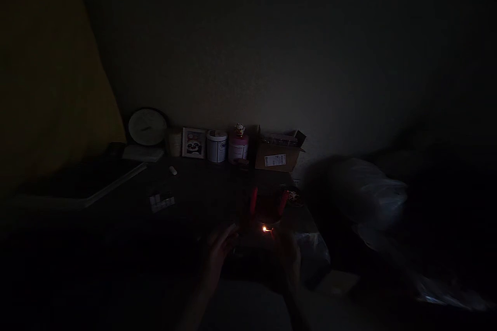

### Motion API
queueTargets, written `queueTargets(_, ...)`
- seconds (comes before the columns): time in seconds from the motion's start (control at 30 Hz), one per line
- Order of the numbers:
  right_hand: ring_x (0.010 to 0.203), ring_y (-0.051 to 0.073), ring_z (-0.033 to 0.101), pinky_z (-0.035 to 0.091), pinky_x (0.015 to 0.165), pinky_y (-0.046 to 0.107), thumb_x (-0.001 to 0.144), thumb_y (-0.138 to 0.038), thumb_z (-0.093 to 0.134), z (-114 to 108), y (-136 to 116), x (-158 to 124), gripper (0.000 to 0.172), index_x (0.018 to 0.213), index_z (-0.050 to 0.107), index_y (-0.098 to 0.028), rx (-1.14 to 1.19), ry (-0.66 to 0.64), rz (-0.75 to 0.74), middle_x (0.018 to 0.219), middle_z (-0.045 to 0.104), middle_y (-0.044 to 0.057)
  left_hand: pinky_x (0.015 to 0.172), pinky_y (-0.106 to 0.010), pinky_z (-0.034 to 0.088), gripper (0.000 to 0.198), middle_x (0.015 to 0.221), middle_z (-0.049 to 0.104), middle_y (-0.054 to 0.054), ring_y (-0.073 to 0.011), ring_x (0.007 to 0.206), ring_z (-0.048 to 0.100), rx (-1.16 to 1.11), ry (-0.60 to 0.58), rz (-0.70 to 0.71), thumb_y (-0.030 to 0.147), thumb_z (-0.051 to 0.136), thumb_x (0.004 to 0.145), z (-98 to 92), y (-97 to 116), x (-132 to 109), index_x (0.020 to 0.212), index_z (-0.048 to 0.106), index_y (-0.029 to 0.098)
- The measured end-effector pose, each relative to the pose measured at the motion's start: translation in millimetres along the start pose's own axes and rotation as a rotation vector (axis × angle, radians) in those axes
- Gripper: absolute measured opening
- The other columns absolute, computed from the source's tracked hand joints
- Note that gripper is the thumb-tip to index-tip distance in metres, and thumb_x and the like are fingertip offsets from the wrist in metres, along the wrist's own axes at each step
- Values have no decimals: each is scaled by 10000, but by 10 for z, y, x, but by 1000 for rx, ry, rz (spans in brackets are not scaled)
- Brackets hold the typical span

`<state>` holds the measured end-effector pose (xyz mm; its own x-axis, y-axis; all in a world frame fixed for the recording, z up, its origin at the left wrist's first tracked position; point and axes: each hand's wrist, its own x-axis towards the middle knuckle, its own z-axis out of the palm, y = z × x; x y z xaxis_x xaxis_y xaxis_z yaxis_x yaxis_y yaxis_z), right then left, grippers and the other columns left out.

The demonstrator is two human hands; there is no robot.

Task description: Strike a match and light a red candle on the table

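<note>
In the dim room, my right hand [286, 248] pinches a lit match [268, 230], its small flame at the left end. My left hand [222, 242] is raised to the left of the flame, fingers stretched out and apart from the match; I see nothing in it, though the shadow is deep. Just beyond the flame, a red candle [253, 200] stands upright, and a second red candle [283, 201] leans slightly to the right of it. No flame shows on either candle. What the candles stand on is too dark to make out.
Along the wall stand a round white clock-like disc [147, 126], a panda picture frame [194, 143], a white tub [216, 146], a pink-lidded tub [238, 149] and an open cardboard box [276, 158]. Clear plastic wrapping [368, 196] bulges at the right. White blocks [162, 202] lie left on the dark table.
</note>
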<state>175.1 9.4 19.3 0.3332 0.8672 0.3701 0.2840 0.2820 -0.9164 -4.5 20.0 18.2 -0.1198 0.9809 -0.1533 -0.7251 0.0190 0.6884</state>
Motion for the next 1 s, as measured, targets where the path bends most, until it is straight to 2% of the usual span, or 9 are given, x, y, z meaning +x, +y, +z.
queueTargets(0.13,780,230,651,503,639,289,732,-442,629,15,-108,-14,302,902,678,-198,-13,-7,46,847,719,56,792,-335,503,321,887,743,-69,-219,862,661,7,-10,-16,357,797,508,22,24,-36,770,746,178)
queueTargets(0.3,742,224,654,493,583,274,758,-431,616,12,-188,-29,261,874,664,-203,17,-9,103,784,711,42,789,-301,509,319,916,741,-53,-202,887,657,12,-32,-6,342,790,539,-20,4,-10,814,742,188)
queueTargets(0.5,813,222,644,509,660,289,761,-361,637,17,-122,-21,228,909,663,-190,109,-45,56,867,709,59,783,-309,508,314,885,743,-59,-205,862,662,-5,-16,-18,350,799,517,9,44,-8,778,744,184)
queueTargets(0.67,798,217,639,511,660,303,769,-363,636,30,-59,-15,235,915,649,-179,145,-78,57,887,697,72,793,-327,499,291,930,736,-80,-214,872,657,18,-26,-10,336,775,561,14,51,-16,805,740,181)
queueTargets(0.83,773,207,629,505,640,291,750,-364,651,33,-166,11,214,879,637,-194,167,-73,55,855,680,51,827,-329,502,279,982,722,-67,-229,963,632,6,-33,25,330,771,565,-50,-15,38,811,743,203)
queueTargets(1.0,788,198,617,497,640,274,748,-361,650,43,-311,67,203,891,638,-218,172,-92,16,841,674,33,827,-318,513,348,1006,712,-70,-249,991,621,13,-9,22,367,796,502,-49,-32,42,800,754,192)
